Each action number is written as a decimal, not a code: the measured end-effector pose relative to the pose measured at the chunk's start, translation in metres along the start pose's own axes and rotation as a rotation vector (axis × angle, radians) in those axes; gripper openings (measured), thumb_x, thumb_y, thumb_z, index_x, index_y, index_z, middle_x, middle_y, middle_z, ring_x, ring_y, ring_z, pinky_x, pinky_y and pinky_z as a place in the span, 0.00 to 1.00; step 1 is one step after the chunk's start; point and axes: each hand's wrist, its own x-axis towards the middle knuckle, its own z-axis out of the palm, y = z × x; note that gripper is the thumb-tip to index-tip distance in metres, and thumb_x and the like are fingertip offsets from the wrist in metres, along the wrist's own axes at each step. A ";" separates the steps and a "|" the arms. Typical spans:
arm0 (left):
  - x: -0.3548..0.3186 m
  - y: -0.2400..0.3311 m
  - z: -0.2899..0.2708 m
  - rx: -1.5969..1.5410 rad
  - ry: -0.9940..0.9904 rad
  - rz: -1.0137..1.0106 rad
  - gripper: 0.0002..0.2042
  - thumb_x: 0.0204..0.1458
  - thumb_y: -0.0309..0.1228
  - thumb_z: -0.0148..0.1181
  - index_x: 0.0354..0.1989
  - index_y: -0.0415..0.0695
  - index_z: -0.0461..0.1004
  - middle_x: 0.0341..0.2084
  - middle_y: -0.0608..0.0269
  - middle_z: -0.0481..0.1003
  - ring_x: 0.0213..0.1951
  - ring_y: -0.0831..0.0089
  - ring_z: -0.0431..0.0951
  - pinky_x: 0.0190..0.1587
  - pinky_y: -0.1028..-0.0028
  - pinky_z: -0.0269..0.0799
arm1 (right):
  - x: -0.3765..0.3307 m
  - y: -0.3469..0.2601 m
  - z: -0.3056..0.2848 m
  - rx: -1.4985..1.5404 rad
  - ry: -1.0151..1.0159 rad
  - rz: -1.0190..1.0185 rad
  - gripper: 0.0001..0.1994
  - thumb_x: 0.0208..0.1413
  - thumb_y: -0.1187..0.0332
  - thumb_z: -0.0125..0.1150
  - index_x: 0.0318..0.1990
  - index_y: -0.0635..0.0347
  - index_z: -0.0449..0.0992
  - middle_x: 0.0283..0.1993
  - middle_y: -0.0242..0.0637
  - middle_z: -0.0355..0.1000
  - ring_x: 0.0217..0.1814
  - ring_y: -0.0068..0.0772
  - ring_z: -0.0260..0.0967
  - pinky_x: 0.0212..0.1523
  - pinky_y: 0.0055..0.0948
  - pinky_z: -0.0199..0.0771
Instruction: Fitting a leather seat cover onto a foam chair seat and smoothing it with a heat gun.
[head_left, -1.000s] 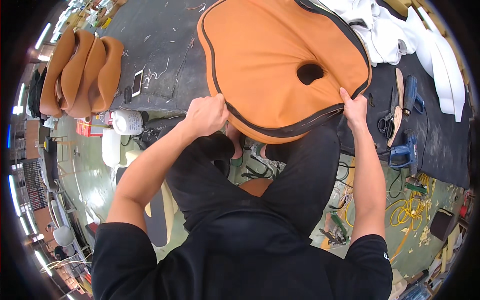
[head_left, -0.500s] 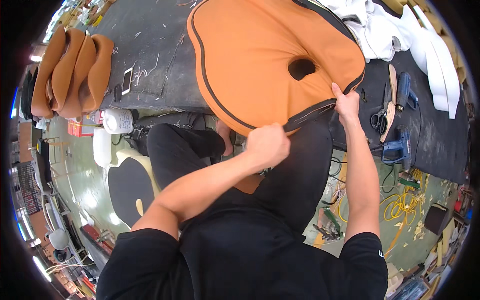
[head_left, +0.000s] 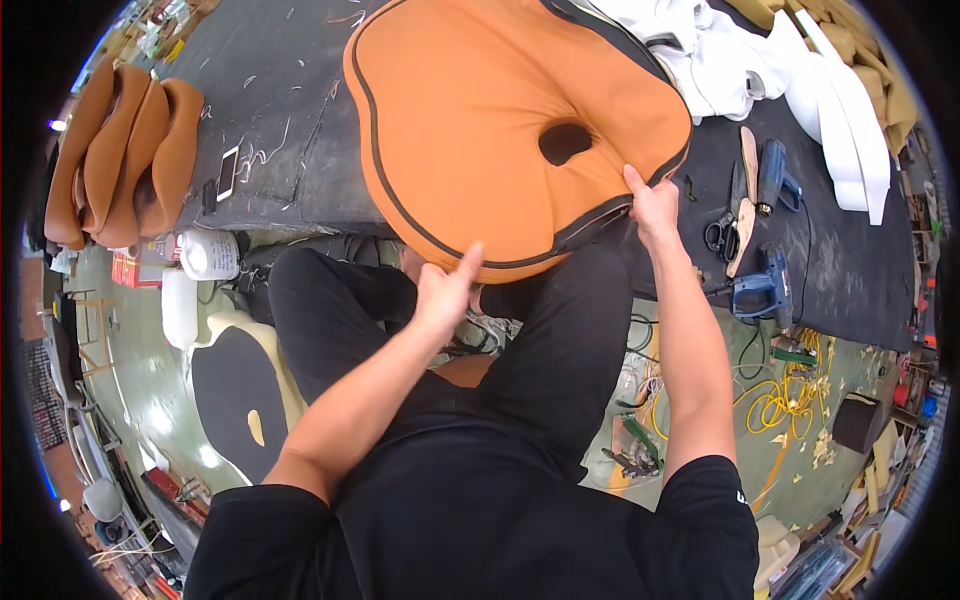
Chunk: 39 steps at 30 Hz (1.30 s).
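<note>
A large orange cushion (head_left: 470, 130) with a round hole and black zipper edging lies over the near edge of the dark worktable, reaching toward my lap. My right hand (head_left: 655, 208) grips its near right rim beside the zipper, thumb on top and fingers mostly hidden beneath. At the near left rim, my left hand (head_left: 442, 298) is closed with its thumb laid across the black edging; its other fingers are curled and partly hidden. Between the two hands, the zipper band (head_left: 592, 222) looks slightly parted.
Brown curved pads (head_left: 125, 155) stand at the left, near a phone (head_left: 228, 172). Scissors (head_left: 722, 235), blue heat guns (head_left: 765, 290) and white fabric (head_left: 700, 60) lie at the right. Yellow cable (head_left: 785, 395) coils on the floor. A white container (head_left: 208, 255) stands below the table's left edge.
My left hand has moved left along the near rim, from a fist near the zipper to a thumb-over-edge pose. The whole view has shifted slightly; my right hand keeps its grip.
</note>
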 end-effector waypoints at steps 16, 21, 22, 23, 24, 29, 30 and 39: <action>0.072 0.066 -0.041 0.871 0.552 1.053 0.29 0.50 0.33 0.72 0.61 0.38 0.69 0.60 0.42 0.70 0.63 0.42 0.67 0.64 0.52 0.63 | -0.081 -0.014 0.089 0.062 -0.195 0.194 0.12 0.64 0.67 0.67 0.40 0.70 0.79 0.28 0.44 0.80 0.19 0.26 0.74 0.19 0.24 0.72; 0.066 0.056 -0.003 -0.107 -0.111 -0.207 0.18 0.57 0.48 0.71 0.37 0.45 0.76 0.24 0.61 0.79 0.22 0.68 0.74 0.26 0.63 0.68 | -0.084 -0.040 0.080 -0.003 -0.256 0.255 0.12 0.64 0.69 0.65 0.39 0.75 0.78 0.25 0.44 0.79 0.20 0.28 0.75 0.18 0.26 0.70; 0.079 0.056 0.007 -0.508 -0.161 -0.370 0.19 0.58 0.50 0.70 0.36 0.47 0.75 0.24 0.63 0.79 0.19 0.76 0.70 0.24 0.69 0.64 | -0.086 -0.044 0.080 -0.009 -0.257 0.248 0.12 0.64 0.69 0.65 0.39 0.75 0.78 0.25 0.44 0.79 0.20 0.28 0.75 0.18 0.26 0.70; 0.083 0.063 0.020 -0.571 -0.086 -0.344 0.19 0.58 0.50 0.70 0.35 0.47 0.75 0.24 0.63 0.79 0.18 0.76 0.67 0.23 0.70 0.62 | -0.087 -0.045 0.077 -0.042 -0.290 0.214 0.12 0.64 0.68 0.65 0.39 0.73 0.78 0.24 0.42 0.78 0.19 0.27 0.73 0.17 0.26 0.69; 0.081 0.073 0.033 -0.636 -0.008 -0.318 0.19 0.59 0.50 0.70 0.34 0.47 0.74 0.24 0.62 0.79 0.17 0.76 0.65 0.22 0.71 0.60 | -0.087 -0.046 0.074 -0.076 -0.326 0.180 0.12 0.65 0.67 0.64 0.39 0.71 0.78 0.22 0.41 0.77 0.18 0.26 0.72 0.17 0.26 0.68; 0.084 0.063 0.052 -0.620 -0.004 -0.262 0.14 0.64 0.37 0.65 0.28 0.50 0.68 0.14 0.72 0.59 0.15 0.77 0.55 0.22 0.70 0.51 | -0.071 -0.047 0.060 -0.142 -0.390 0.293 0.13 0.65 0.64 0.61 0.38 0.69 0.79 0.19 0.41 0.73 0.15 0.26 0.68 0.16 0.29 0.64; 0.079 0.058 0.049 -0.531 -0.007 -0.233 0.15 0.64 0.36 0.65 0.27 0.49 0.68 0.13 0.72 0.59 0.15 0.76 0.54 0.21 0.70 0.50 | -0.063 -0.042 0.051 -0.125 -0.348 0.360 0.12 0.65 0.65 0.60 0.38 0.68 0.79 0.19 0.41 0.73 0.16 0.27 0.70 0.17 0.30 0.65; 0.073 0.039 0.049 -0.457 0.027 -0.016 0.18 0.61 0.35 0.66 0.22 0.44 0.68 0.12 0.64 0.68 0.12 0.74 0.63 0.15 0.70 0.59 | -0.052 -0.095 -0.013 -1.258 0.185 0.047 0.18 0.56 0.58 0.60 0.43 0.66 0.84 0.44 0.58 0.82 0.52 0.58 0.81 0.52 0.50 0.81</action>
